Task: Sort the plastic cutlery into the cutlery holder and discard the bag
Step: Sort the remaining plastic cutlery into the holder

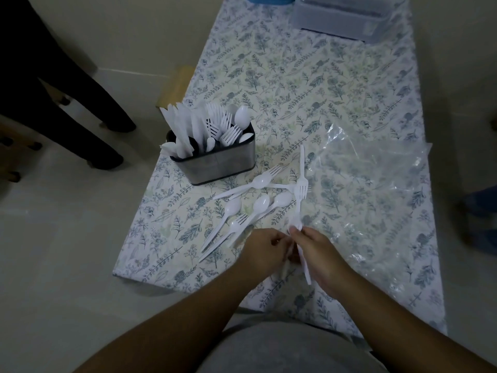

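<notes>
A metal cutlery holder (215,164) stands at the table's left edge, filled with white plastic knives, forks and spoons. Several loose white spoons (259,207) and forks (271,172) lie scattered on the cloth just in front of my hands. My right hand (316,251) grips the handles of a white fork (300,189) and other long pieces, which point away from me. My left hand (262,250) curls beside it and pinches a white handle between the two hands. The clear plastic bag (376,189) lies flat and crumpled to the right.
The table (295,76) wears a leaf-patterned cloth. A clear plastic box (347,17) sits at the far end. A person's dark-clothed legs (67,103) stand on the floor at the left. A cardboard box (176,86) sits beside the table's left edge.
</notes>
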A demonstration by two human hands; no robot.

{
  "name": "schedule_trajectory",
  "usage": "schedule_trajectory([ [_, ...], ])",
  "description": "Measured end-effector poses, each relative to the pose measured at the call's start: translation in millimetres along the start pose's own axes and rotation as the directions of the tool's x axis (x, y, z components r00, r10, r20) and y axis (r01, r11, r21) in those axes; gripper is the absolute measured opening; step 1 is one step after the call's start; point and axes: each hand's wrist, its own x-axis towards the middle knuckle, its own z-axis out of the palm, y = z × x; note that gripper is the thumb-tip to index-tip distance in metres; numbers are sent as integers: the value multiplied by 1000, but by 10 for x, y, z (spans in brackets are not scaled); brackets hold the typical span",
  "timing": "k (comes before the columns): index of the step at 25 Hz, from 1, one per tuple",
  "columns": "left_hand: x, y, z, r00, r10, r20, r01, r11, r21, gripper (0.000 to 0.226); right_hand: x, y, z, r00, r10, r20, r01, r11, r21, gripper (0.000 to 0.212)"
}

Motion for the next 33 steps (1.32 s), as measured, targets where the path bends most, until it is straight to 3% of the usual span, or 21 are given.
schedule_trajectory([
  [2,-24,16,-140,992,111,59,-116,989,89,35,-18,-7,89,998,2,64,-4,999,36,26],
  [4,-62,-1,-279,985,157,68,-169,961,218,28,-19,-23,158,999,5,49,-7,1000,26,23],
  [6,-115,-114,-439,975,214,-60,-175,905,389,15,-5,-36,203,1000,5,3,-5,1000,-29,23],
  [8,-151,-323,-630,950,229,-214,-98,867,489,8,-31,-78,243,1000,20,-6,-19,999,29,23],
  [11,-140,-577,-795,967,111,-230,26,853,521,23,-80,-113,265,1000,18,-23,-19,1000,-14,27],
  [13,-104,-631,-822,976,86,-200,32,851,525,18,-54,-115,273,999,26,-37,-28,998,-52,28],
  [18,-45,-620,-825,964,183,-191,-39,813,581,17,-12,-169,294,987,153,52,-161,958,236,19],
  [20,-63,-567,-812,944,206,-256,-40,845,534,25,-24,-180,300,986,156,60,-167,948,270,19],
  [23,-136,-403,-874,904,145,-402,-13,949,314,37,-41,-201,281,990,139,22,-139,941,310,19],
  [26,-230,-213,-963,880,152,-451,-75,980,184,30,-56,-233,251,993,116,13,-113,928,355,20],
  [28,-269,-58,-894,906,121,-407,-94,992,84,21,-71,-231,225,994,97,41,-106,914,391,22],
  [31,-273,107,-541,977,84,-195,-100,993,-70,17,-103,-223,204,989,60,133,-115,878,464,35],
  [33,-215,142,-283,988,117,-99,-126,988,-88,13,-107,-222,144,982,27,185,-119,857,502,41],
])
